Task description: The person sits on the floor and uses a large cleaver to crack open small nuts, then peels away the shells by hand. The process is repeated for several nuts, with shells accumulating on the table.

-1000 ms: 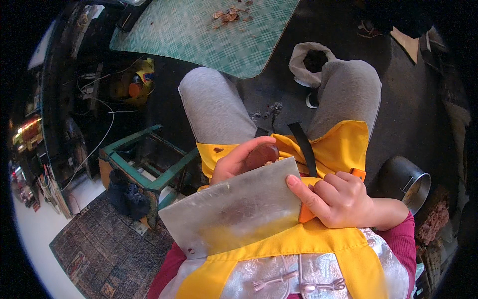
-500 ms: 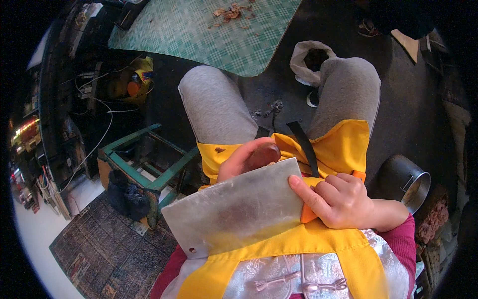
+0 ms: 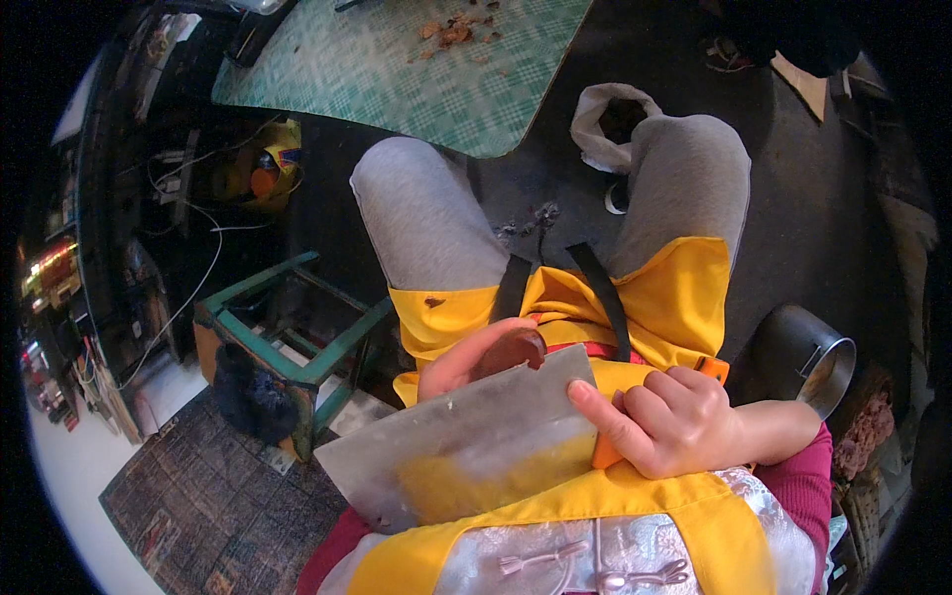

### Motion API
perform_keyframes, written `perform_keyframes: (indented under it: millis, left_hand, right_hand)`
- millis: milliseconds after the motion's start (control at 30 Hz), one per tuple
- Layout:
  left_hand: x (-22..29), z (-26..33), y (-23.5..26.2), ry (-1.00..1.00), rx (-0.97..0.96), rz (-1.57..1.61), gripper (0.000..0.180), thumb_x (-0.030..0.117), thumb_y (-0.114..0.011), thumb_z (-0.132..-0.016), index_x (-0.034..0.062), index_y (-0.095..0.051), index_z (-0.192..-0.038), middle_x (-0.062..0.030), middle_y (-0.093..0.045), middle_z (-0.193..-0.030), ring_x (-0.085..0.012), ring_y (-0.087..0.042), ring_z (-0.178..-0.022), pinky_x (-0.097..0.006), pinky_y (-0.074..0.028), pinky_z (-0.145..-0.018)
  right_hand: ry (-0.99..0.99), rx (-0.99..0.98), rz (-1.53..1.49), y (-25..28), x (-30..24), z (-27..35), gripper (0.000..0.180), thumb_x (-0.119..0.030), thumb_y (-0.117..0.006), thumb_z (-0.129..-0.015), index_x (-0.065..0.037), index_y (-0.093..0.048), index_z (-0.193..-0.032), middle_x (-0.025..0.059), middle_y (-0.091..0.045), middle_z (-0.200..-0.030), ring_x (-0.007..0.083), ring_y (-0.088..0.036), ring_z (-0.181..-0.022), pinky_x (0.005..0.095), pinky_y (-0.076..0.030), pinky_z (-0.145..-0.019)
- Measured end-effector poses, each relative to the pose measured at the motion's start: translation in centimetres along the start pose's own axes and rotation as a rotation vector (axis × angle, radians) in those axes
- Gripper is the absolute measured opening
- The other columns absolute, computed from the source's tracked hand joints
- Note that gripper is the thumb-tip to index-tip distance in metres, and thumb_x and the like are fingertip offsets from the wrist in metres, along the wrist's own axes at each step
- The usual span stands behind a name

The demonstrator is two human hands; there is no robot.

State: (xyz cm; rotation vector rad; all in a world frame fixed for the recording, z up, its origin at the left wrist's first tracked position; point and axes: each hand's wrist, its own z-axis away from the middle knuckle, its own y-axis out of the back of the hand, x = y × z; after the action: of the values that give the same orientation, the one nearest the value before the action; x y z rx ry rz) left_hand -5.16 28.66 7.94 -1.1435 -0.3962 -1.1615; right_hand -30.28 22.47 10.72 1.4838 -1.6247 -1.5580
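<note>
My right hand [image 3: 659,421] is wrapped round the orange handle [image 3: 710,369] of a cleaver, its thumb lying by the corner of the blade. The broad grey cleaver blade [image 3: 486,436] slants across my lap, and the yellow of my apron reflects in it. Behind its far edge, my left hand [image 3: 448,365] curls round a rounded, reddish-brown vegetable [image 3: 508,357]; its exact kind is unclear. A ragged, torn-looking bit shows at the vegetable's right side, close to the blade. The blade hides the vegetable's lower part and most of my left fingers.
A green checked table [image 3: 397,89] with brown peelings [image 3: 456,32] stands ahead. An open whitish bag [image 3: 595,129] sits beyond my right knee. A green-framed stool [image 3: 297,347] is at left, a metal pot [image 3: 808,357] at right.
My left hand and the vegetable have come slightly nearer and to the left. The cleaver has shifted a little toward me and its blade has changed tilt.
</note>
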Motion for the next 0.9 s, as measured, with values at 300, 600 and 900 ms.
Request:
perform_keyframes:
  millis: [300, 600, 900]
  left_hand:
    - [1.2, 1.5, 0.6, 0.158, -0.025, 0.138, 0.05, 0.018, -0.06, -0.094, 0.0016, -0.043, -0.139, -0.0126, -0.055, -0.123, -0.021, -0.056, -0.111, -0.03, -0.044, -0.096]
    - [3.4, 1.5, 1.9, 0.431, -0.012, 0.198, 0.049, 0.02, -0.063, -0.092, 0.0038, -0.045, -0.135, -0.0115, -0.057, -0.116, -0.0194, -0.06, -0.105, -0.03, -0.048, -0.093]
    - [-0.9, -2.4, -0.7, 0.07, 0.057, 0.394, 0.054, 0.014, -0.068, -0.087, 0.0058, -0.04, -0.133, -0.0139, -0.062, -0.11, -0.0224, -0.064, -0.099, -0.032, -0.053, -0.085]
  right_hand:
    - [0.002, -0.028, -0.019, 0.4, -0.2, -0.3, 0.058, -0.027, -0.061, -0.075, -0.005, -0.06, -0.128, -0.0068, -0.036, -0.057, 0.0055, -0.039, -0.046, 0.0216, -0.028, -0.043]
    - [-0.022, -0.042, -0.041, 0.8, 0.3, -0.1, 0.057, -0.028, -0.063, -0.074, -0.004, -0.061, -0.126, -0.0064, -0.035, -0.056, 0.0063, -0.04, -0.046, 0.0218, -0.03, -0.042]
    - [-0.034, -0.06, -0.104, 0.9, -0.2, -1.4, 0.056, -0.013, -0.064, -0.07, 0.001, -0.061, -0.125, -0.0038, -0.04, -0.055, 0.0076, -0.046, -0.047, 0.0218, -0.035, -0.041]
